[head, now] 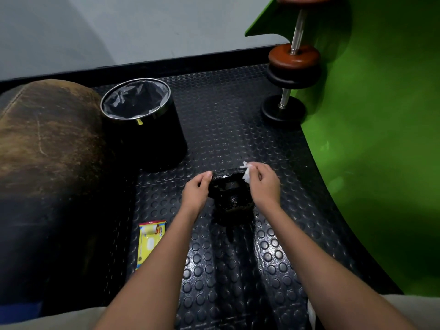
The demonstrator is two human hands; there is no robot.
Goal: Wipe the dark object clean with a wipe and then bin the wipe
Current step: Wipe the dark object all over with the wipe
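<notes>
Two bare hands are working on a dark kettlebell that is sitting on the studded black floor mat, between the forearms: the left hand is curling its fingers around the left end of the handle, while the right hand is pinching a crumpled white wipe and pressing it against the handle's right end. Beyond the left hand, a black bin with a grey liner is standing open beside a worn brown cushion, and a yellow wipe packet is lying flat on the mat just left of the left forearm. Farther off, dumbbells are leaning against a green wall.
</notes>
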